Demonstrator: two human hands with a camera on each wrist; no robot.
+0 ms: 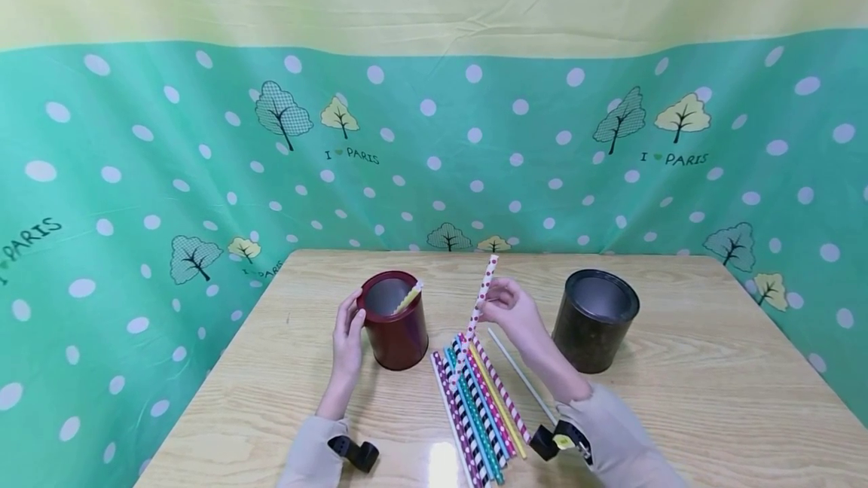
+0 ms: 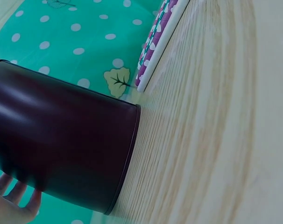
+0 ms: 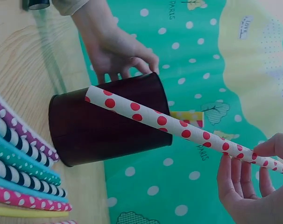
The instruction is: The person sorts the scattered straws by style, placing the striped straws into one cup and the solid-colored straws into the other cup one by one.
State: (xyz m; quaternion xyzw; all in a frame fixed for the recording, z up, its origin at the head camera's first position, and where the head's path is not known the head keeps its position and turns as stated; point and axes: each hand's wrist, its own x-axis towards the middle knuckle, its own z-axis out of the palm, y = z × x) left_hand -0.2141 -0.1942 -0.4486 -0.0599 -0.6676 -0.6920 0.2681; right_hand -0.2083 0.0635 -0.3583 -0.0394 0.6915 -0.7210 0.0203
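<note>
A dark red can (image 1: 398, 337) stands upright on the table. My left hand (image 1: 349, 341) holds its left side, fingers at the far side and thumb in front near the rim. In the left wrist view, fingertips (image 2: 35, 201) touch the can's wall. A yellow patterned paper straw (image 1: 409, 297) leans inside the can and sticks out over the rim. With thumb and fingers, my right hand (image 1: 518, 318) pinches the upper part of a white paper straw with red dots (image 3: 148, 116). This straw slants over the far end of a row of straws (image 1: 484, 405), to the right of the red can.
The row has several striped, dotted and plain straws lying side by side. Another white straw (image 1: 521, 375) lies apart to their right, partly under my right forearm. A black can (image 1: 591, 341) stands upright at the right. A green dotted cloth (image 1: 475, 194) hangs behind the wooden table (image 1: 712, 398).
</note>
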